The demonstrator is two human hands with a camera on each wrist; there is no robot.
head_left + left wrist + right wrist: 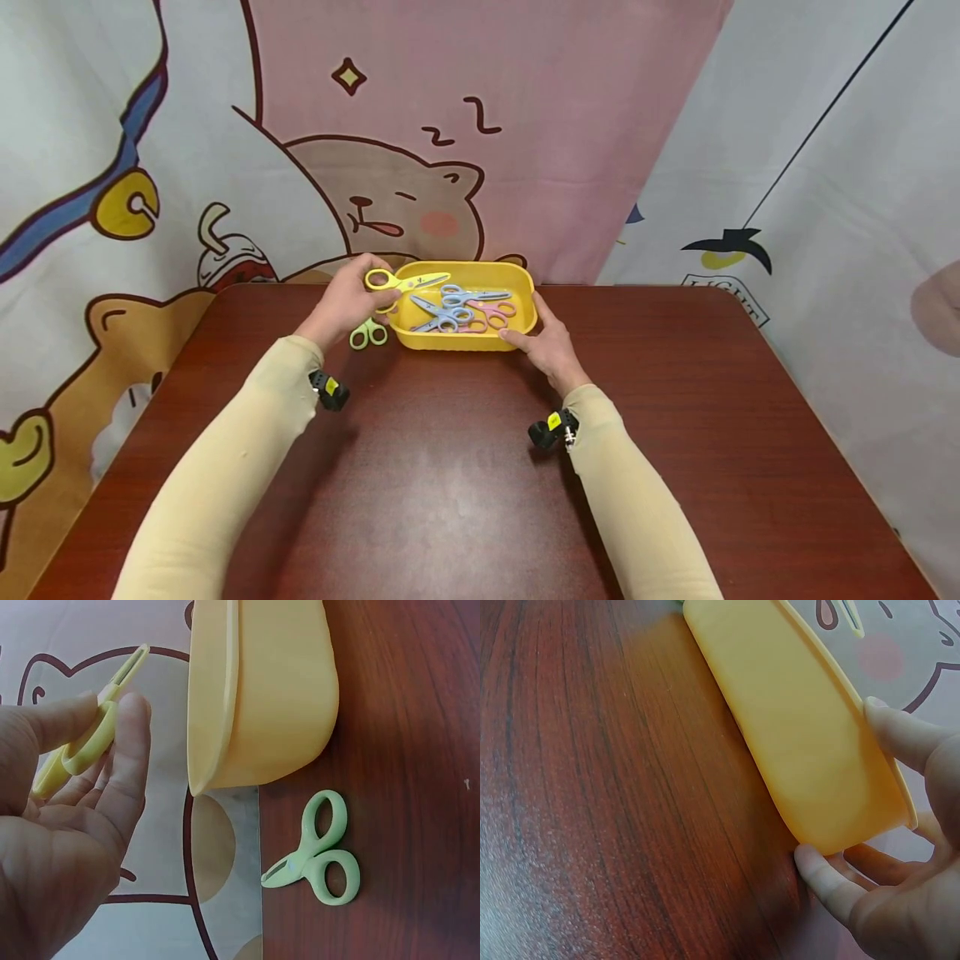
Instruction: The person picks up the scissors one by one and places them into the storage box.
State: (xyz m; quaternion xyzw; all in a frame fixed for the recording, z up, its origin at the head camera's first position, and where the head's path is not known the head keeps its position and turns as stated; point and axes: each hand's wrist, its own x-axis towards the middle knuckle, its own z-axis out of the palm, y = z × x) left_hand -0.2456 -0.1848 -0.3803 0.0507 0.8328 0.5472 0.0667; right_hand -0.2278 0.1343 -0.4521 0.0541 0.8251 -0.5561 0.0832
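Observation:
My left hand [345,302] pinches a pair of yellow scissors [408,282] by the handles, above the left end of a yellow plastic bin [450,342]. The blades point right over the bin. Thumb and fingertips hold the yellow handle [94,742] in the left wrist view. At the bin's right end, my right hand [553,343] grips it, the thumb on the front rim and the fingers around the end wall. Inside lie blue scissors [444,315] and pink scissors [491,312]. Green scissors [368,334] rest on the table just left of the bin.
The bin stands near the far edge of a dark reddish wood table [450,467]. Right behind that edge hangs a cartoon-printed curtain [555,150]. A small black camera is strapped to each wrist.

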